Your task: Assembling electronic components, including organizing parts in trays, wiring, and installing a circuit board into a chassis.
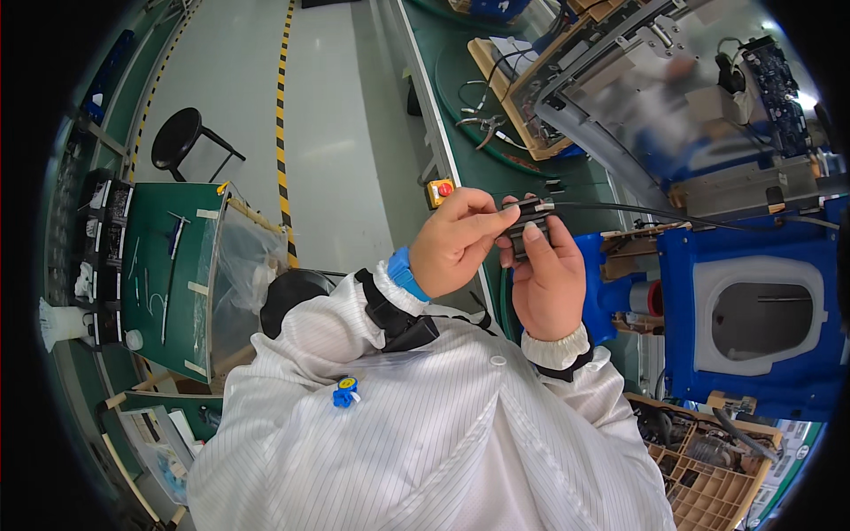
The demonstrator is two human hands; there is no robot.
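Both of my hands meet in front of me over the green bench. My right hand is closed round a small dark rectangular block, thumb on the near side and fingers on the far side. My left hand, with a blue band at the wrist, pinches the block's left end between thumb and forefinger. A silvery cable plug lies at the block's upper edge. From it a black cable runs off to the right. My fingers partly hide the block, so I cannot tell whether the plug is inserted.
A yellow box with a red button sits at the bench edge beside my left hand. Beyond lie pliers and a wooden tray. A large metal-framed panel stands far right, and a blue housing is to the right.
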